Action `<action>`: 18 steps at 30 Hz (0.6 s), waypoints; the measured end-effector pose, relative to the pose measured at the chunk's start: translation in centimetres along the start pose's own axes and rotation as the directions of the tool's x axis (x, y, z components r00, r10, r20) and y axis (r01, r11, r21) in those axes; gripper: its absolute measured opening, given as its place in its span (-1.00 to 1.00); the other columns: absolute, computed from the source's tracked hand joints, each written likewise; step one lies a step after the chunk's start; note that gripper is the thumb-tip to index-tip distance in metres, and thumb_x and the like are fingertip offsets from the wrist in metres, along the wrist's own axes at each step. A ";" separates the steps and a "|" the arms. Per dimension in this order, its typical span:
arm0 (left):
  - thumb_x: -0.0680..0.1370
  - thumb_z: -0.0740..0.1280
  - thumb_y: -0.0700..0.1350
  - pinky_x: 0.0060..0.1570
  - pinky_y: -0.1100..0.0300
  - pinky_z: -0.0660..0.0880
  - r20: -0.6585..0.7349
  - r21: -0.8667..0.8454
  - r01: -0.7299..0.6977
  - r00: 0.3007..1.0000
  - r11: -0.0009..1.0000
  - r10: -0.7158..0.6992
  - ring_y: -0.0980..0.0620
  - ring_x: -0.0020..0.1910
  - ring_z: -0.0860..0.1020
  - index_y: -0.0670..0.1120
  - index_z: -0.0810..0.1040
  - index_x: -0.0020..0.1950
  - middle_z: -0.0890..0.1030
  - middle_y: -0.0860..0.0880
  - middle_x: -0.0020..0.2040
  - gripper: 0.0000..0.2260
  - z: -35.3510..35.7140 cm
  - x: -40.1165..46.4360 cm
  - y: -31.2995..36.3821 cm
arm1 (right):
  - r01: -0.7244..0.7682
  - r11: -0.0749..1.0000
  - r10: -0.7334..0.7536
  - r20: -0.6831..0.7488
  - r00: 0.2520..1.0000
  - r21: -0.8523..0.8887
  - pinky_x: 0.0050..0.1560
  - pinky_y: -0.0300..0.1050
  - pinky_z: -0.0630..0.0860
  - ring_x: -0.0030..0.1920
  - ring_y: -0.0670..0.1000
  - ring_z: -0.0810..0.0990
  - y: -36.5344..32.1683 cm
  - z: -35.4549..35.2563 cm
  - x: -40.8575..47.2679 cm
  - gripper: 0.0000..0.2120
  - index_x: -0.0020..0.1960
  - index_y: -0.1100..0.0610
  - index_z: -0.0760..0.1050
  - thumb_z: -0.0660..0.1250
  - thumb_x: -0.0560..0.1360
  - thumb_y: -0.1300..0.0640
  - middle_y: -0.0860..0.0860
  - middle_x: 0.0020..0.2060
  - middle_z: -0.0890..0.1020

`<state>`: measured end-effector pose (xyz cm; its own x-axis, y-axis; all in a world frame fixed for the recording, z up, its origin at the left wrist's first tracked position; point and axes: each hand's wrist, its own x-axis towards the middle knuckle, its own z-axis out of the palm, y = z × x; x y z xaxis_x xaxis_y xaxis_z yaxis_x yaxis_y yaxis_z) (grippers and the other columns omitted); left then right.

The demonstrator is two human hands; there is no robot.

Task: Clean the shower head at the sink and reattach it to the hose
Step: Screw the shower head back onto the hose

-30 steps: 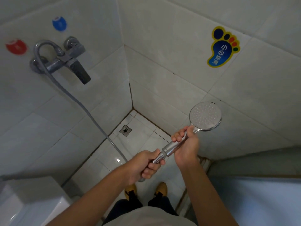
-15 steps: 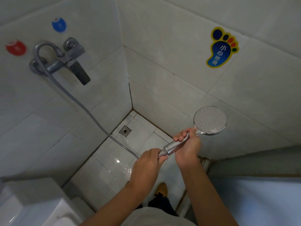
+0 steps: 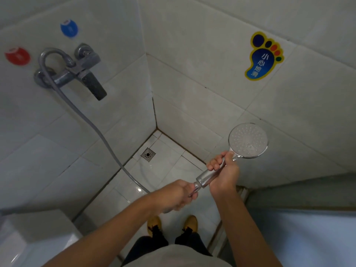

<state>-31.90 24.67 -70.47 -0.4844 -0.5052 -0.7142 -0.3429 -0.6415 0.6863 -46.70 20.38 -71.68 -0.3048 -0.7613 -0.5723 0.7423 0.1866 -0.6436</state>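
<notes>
A chrome shower head (image 3: 248,140) with a round spray face points up and right in front of the tiled wall. My right hand (image 3: 223,175) grips its handle. My left hand (image 3: 178,195) is curled round the hose end at the base of the handle, hiding the joint. The grey hose (image 3: 90,122) runs from my left hand up along the wall to the chrome mixer tap (image 3: 77,71) at the upper left.
A floor drain (image 3: 148,154) sits in the corner of the wet tiled floor. A foot-shaped warning sticker (image 3: 264,56) is on the right wall. Red (image 3: 17,55) and blue (image 3: 69,28) dots mark the tap wall. A white fixture (image 3: 34,239) fills the lower left. My shoes (image 3: 172,224) stand below.
The shower head has shifted slightly right and down. My left hand has turned over at the hose end by the handle's base.
</notes>
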 end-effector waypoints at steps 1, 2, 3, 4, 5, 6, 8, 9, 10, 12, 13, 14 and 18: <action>0.68 0.08 -0.04 -0.40 0.27 0.26 -0.159 0.234 -0.019 0.986 0.972 0.058 0.14 -0.42 0.34 -0.02 0.47 -0.15 0.40 0.09 -0.36 -0.73 0.8 0.0 0.1 | 0.022 0.999 -0.023 -0.030 0.999 -0.027 -0.55 -0.25 0.32 -0.56 -0.11 0.28 -0.1 0.2 0.1 -0.69 -0.22 0.10 0.32 0.09 0.68 0.07 -0.05 -0.48 0.32; 0.67 0.09 -0.05 -0.39 0.27 0.27 -0.268 0.459 -0.030 0.948 0.888 0.170 0.14 -0.38 0.37 -0.01 0.47 -0.12 0.42 0.10 -0.33 -0.76 1.6 0.1 -0.2 | 0.037 0.998 -0.040 -0.063 0.997 -0.049 -0.55 -0.25 0.32 -0.56 -0.11 0.28 -0.1 0.4 0.2 -0.69 -0.23 0.10 0.31 0.10 0.68 0.08 -0.05 -0.48 0.32; 0.66 0.11 -0.07 -0.40 0.28 0.27 -0.331 0.618 -0.016 0.901 0.786 0.279 0.13 -0.37 0.39 -0.01 0.46 -0.08 0.44 0.09 -0.30 -0.81 2.4 0.2 -0.5 | 0.045 0.997 -0.051 -0.096 0.994 -0.069 -0.54 -0.25 0.32 -0.56 -0.11 0.28 -0.1 0.6 0.2 -0.69 -0.23 0.10 0.31 0.11 0.68 0.08 -0.05 -0.47 0.32; 0.65 0.13 -0.08 -0.42 0.30 0.26 -0.375 0.712 0.023 0.858 0.702 0.352 0.12 -0.37 0.39 -0.01 0.46 -0.03 0.46 0.08 -0.28 -0.86 3.0 0.1 -0.7 | 0.051 0.995 -0.062 -0.131 0.989 -0.085 -0.53 -0.24 0.33 -0.56 -0.10 0.28 -0.1 0.9 0.2 -0.70 -0.23 0.10 0.31 0.11 0.67 0.08 -0.05 -0.47 0.32; 0.64 0.15 -0.08 -0.44 0.30 0.27 -0.411 0.764 0.070 0.819 0.641 0.400 0.11 -0.37 0.40 -0.03 0.45 0.01 0.48 0.07 -0.25 -0.89 3.3 0.3 -1.1 | 0.059 0.993 -0.076 -0.166 0.983 -0.101 -0.51 -0.22 0.34 -0.54 -0.09 0.29 0.0 1.0 0.2 -0.71 -0.22 0.10 0.31 0.12 0.67 0.07 -0.04 -0.46 0.33; 0.64 0.15 -0.07 -0.43 0.27 0.29 -0.433 0.796 0.115 0.794 0.594 0.427 0.09 -0.36 0.40 -0.05 0.45 0.03 0.51 0.05 -0.22 -0.89 3.6 0.5 -1.4 | 0.071 0.991 -0.093 -0.197 0.976 -0.115 -0.50 -0.21 0.34 -0.52 -0.08 0.29 0.1 1.2 0.1 -0.72 -0.21 0.11 0.31 0.12 0.67 0.07 -0.03 -0.45 0.34; 0.64 0.15 -0.05 -0.36 0.22 0.37 -0.444 0.823 0.128 0.753 0.553 0.486 0.08 -0.34 0.42 -0.07 0.45 0.04 0.56 0.02 -0.19 -0.87 3.7 0.9 -1.9 | 0.086 0.988 -0.114 -0.229 0.967 -0.128 -0.49 -0.18 0.34 -0.50 -0.07 0.29 0.3 1.2 0.1 -0.73 -0.19 0.12 0.30 0.12 0.67 0.06 -0.02 -0.44 0.34; 0.65 0.13 -0.05 -0.34 0.20 0.39 -0.429 0.819 0.086 0.747 0.567 0.507 0.07 -0.34 0.42 -0.06 0.44 0.02 0.54 0.03 -0.21 -0.85 3.8 0.8 -1.9 | 0.078 0.989 -0.105 -0.223 0.969 -0.128 -0.49 -0.17 0.34 -0.50 -0.07 0.29 0.2 1.1 0.2 -0.74 -0.18 0.12 0.31 0.13 0.66 0.06 -0.02 -0.44 0.35; 0.66 0.10 -0.03 -0.33 0.18 0.39 -0.402 0.793 0.015 0.765 0.609 0.504 0.07 -0.35 0.42 -0.05 0.43 -0.02 0.49 0.05 -0.25 -0.82 3.6 1.0 -2.2 | 0.058 0.991 -0.082 -0.202 0.976 -0.122 -0.49 -0.17 0.34 -0.51 -0.06 0.29 0.1 0.8 0.3 -0.74 -0.18 0.12 0.32 0.14 0.66 0.06 -0.02 -0.44 0.35; 0.68 0.04 0.04 -0.33 0.16 0.36 -0.322 0.639 -0.122 0.855 0.760 0.407 0.09 -0.38 0.39 -0.02 0.42 -0.13 0.42 0.08 -0.33 -0.71 2.7 1.0 -2.1 | 0.006 0.997 -0.014 -0.112 0.994 -0.076 -0.51 -0.19 0.32 -0.53 -0.07 0.28 -0.3 0.3 0.4 -0.70 -0.23 0.12 0.31 0.13 0.67 0.06 -0.03 -0.46 0.33; 0.67 0.04 0.07 -0.33 0.16 0.33 -0.269 0.477 -0.176 0.903 0.861 0.334 0.09 -0.38 0.38 0.00 0.44 -0.19 0.41 0.07 -0.35 -0.66 2.0 1.0 -2.1 | -0.017 0.999 0.015 -0.056 0.998 -0.044 -0.51 -0.20 0.32 -0.54 -0.08 0.27 -0.4 0.0 0.3 -0.67 -0.25 0.12 0.31 0.11 0.68 0.07 -0.03 -0.47 0.32; 0.65 0.07 0.13 -0.32 0.18 0.30 -0.226 0.287 -0.196 0.937 0.938 0.265 0.07 -0.37 0.37 0.02 0.47 -0.24 0.41 0.05 -0.35 -0.63 1.4 1.0 -1.9 | -0.034 0.999 0.034 -0.003 0.999 -0.014 -0.51 -0.21 0.32 -0.54 -0.09 0.27 -0.6 -0.1 0.3 -0.66 -0.27 0.12 0.30 0.10 0.68 0.08 -0.03 -0.47 0.31; 0.62 0.10 0.20 -0.48 0.25 0.13 -0.068 -0.188 -0.127 0.991 0.974 0.116 0.11 -0.50 0.25 0.01 0.46 -0.31 0.34 0.08 -0.46 -0.59 0.3 1.0 -1.5 | -0.070 0.995 0.060 0.126 0.990 0.073 -0.53 -0.22 0.32 -0.55 -0.10 0.24 -1.0 0.3 0.5 -0.66 -0.28 0.11 0.31 0.10 0.67 0.10 -0.04 -0.47 0.30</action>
<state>-32.08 25.32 -72.16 -0.4648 -0.6145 -0.6375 -0.1207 -0.6693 0.7331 -47.40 19.64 -71.19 -0.1818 -0.8211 -0.5411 0.8035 0.1931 -0.5631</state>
